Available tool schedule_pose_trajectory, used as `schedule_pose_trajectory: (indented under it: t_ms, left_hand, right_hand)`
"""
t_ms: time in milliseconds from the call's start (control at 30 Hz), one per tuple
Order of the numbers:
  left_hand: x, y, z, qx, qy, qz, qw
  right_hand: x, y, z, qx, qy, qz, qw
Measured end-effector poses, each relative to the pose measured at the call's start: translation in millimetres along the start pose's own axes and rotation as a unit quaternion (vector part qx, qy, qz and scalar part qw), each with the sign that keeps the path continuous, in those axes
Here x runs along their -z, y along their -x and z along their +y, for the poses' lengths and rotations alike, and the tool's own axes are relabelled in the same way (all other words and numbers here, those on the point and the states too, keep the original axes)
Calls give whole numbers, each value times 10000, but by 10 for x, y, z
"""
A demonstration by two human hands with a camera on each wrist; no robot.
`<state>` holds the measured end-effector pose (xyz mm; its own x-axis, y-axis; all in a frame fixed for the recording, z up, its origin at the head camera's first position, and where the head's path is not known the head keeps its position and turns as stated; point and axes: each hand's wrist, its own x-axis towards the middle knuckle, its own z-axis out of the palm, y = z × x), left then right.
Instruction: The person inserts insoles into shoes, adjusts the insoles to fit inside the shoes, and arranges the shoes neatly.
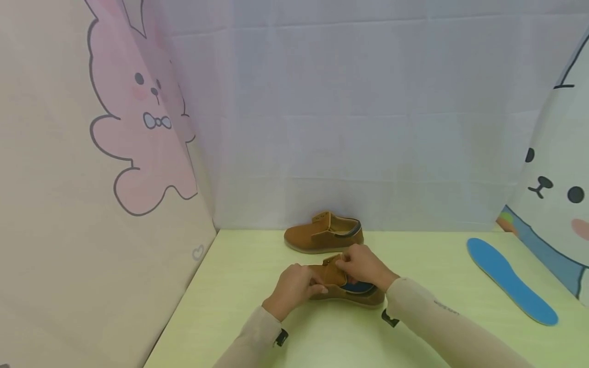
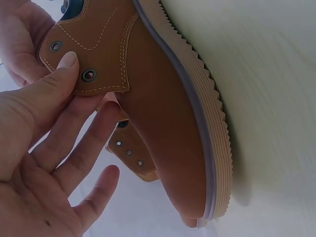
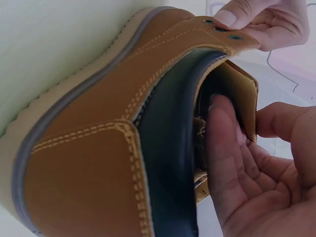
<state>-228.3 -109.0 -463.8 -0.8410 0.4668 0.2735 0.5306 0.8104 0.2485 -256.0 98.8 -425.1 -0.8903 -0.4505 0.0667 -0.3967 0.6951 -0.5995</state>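
A brown leather shoe (image 1: 370, 298) with a pale ridged sole stands between the two hands, its toe to the left in the head view. My left hand (image 1: 292, 291) pinches its near eyelet flap (image 2: 106, 44) between thumb and fingertips; several dark-rimmed eyelets show, with no lace through them. On the other side, my right hand (image 1: 363, 266) reaches into the opening and pinches the tan tongue (image 3: 239, 89), thumb outside and fingers within. A dark padded collar (image 3: 170, 148) rings the opening. Deeper parts of the shoe's inside are hidden behind the right fingers.
A matching brown shoe (image 1: 301, 236) stands just behind, near the white back curtain (image 1: 391, 128). To the right, a flat blue insole (image 1: 511, 281) lies on the pale yellow-green table (image 1: 198, 327). Cloth walls with cartoon animals border both sides.
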Motion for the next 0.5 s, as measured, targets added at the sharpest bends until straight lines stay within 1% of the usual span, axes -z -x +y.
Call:
schedule_pose_trajectory:
  t_ms: [233, 300, 400, 500]
  left_hand:
    - [-41, -32, -9, -19, 86, 38, 10000]
    - [-38, -35, -10, -6, 180, 54, 9998]
    - [-33, -40, -17, 21, 400, 36, 9992]
    - [-31, -46, -20, 49, 621, -14, 9981]
  right_hand:
    - [33, 19, 38, 64, -53, -105, 9999]
    - [58, 36, 50, 98, -78, -101, 9999]
    - [93, 86, 80, 100, -103, 97, 9998]
    - [113, 161, 132, 219, 81, 423, 9988]
